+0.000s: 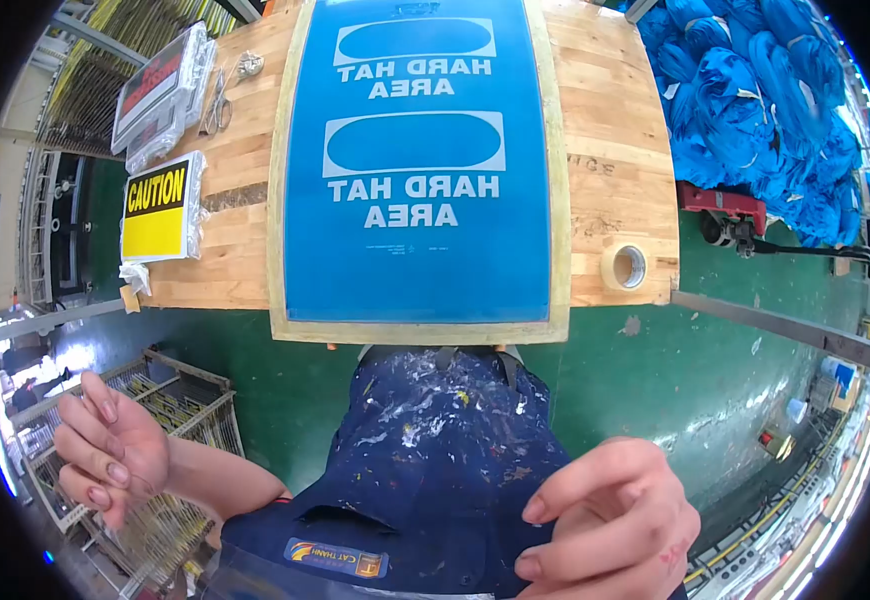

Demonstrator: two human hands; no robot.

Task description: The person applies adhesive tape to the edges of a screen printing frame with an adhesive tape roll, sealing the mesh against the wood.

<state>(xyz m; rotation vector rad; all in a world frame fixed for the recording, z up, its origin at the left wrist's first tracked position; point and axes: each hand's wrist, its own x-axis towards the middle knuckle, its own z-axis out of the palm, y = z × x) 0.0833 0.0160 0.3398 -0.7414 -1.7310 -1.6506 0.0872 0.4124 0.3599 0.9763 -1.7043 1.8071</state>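
My left hand (115,450) is raised at the lower left, its fingers loosely curled and a little apart, with nothing visible in them. At the lower right my right hand (615,520) hangs before the stained dark blue apron (445,450), fingers bent and spread from each other, also without a visible object. Beyond both hands, a screen printing frame (415,280) with blue mesh lies on the wooden table (235,200) and juts past its near edge. Mirrored "HARD HAT AREA" lettering (413,200) shows twice on the mesh.
Left of the frame are a stack of yellow and black caution signs (160,215), wrapped signs (160,90) and scissors (217,105). A tape roll (623,267) sits at the right corner. Blue bundles (745,110) are piled at right; a metal rack (195,400) stands lower left.
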